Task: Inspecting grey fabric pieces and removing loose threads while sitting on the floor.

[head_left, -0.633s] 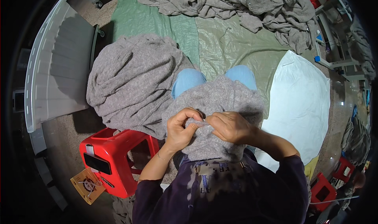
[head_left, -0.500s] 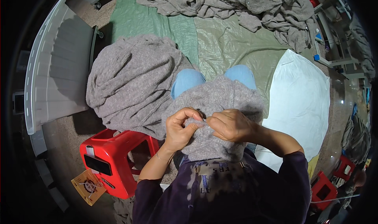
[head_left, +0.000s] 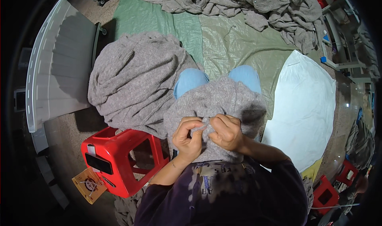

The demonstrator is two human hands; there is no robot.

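A fuzzy grey knitted garment point(head_left: 217, 96) lies bunched over my lap, reaching from my jeans-covered knees point(head_left: 244, 78) to the hem of my dark top. My left hand point(head_left: 187, 138) pinches a bit of the knit between thumb and fingertips. Close beside it, my right hand point(head_left: 226, 132) is curled with its fingertips pressed against the same spot of the garment. A narrow gap separates the two hands. Anything small between the fingertips is too hidden to make out.
A big heap of grey knitwear point(head_left: 133, 81) sits left of my knees, more knitwear point(head_left: 246, 3) at the far side. A red stool point(head_left: 119, 162) carrying a phone point(head_left: 98, 163) stands at left. A white sack point(head_left: 300, 110) lies right; a pale bin point(head_left: 59, 67) stands far left.
My right hand has turned and shifted slightly left and down, its forearm and elbow drawn in toward my body. My left hand has moved a little right and down.
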